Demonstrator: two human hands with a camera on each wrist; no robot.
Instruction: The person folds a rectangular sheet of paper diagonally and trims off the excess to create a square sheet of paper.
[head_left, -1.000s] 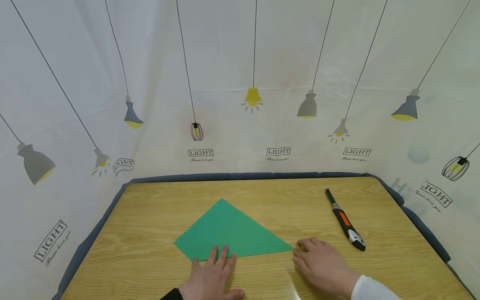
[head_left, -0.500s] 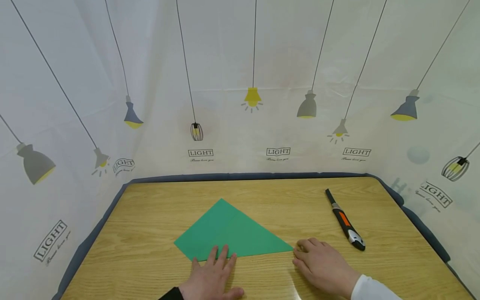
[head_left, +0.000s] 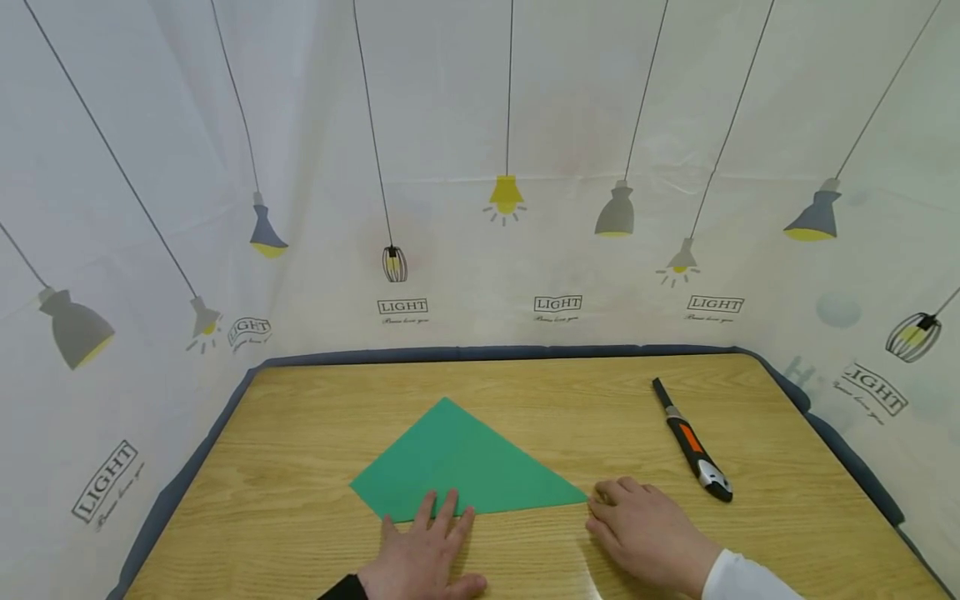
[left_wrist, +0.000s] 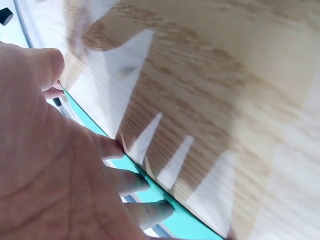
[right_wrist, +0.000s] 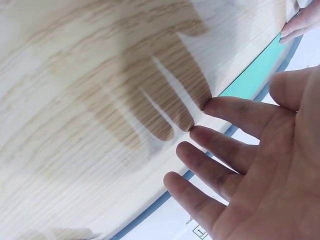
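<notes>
Green paper (head_left: 480, 467) lies flat on the wooden worktop (head_left: 300, 408), the left hand (head_left: 420, 554) spread over its near edge; the right hand (head_left: 648, 532), fingers loose and grasping nothing, seems to touch its right tip (a black-and-orange tool (head_left: 692, 443) lies beyond).

The paper (head_left: 468, 467) is green, the tabletop (head_left: 300, 433) grained tan, the backdrop (head_left: 446, 208) lamp-printed white.

This place is looking like a screened-off tabletop nook, its wider room being hidden. White sheeting (head_left: 442, 125), bearing printed hanging lamps (head_left: 506, 193) and LIGHT labels (head_left: 557, 304), is covering the upper half and both sides of the frame. Blue-grey edging (head_left: 510, 353) is bordering the wood-grain table (head_left: 270, 442) in the lower middle.
</notes>
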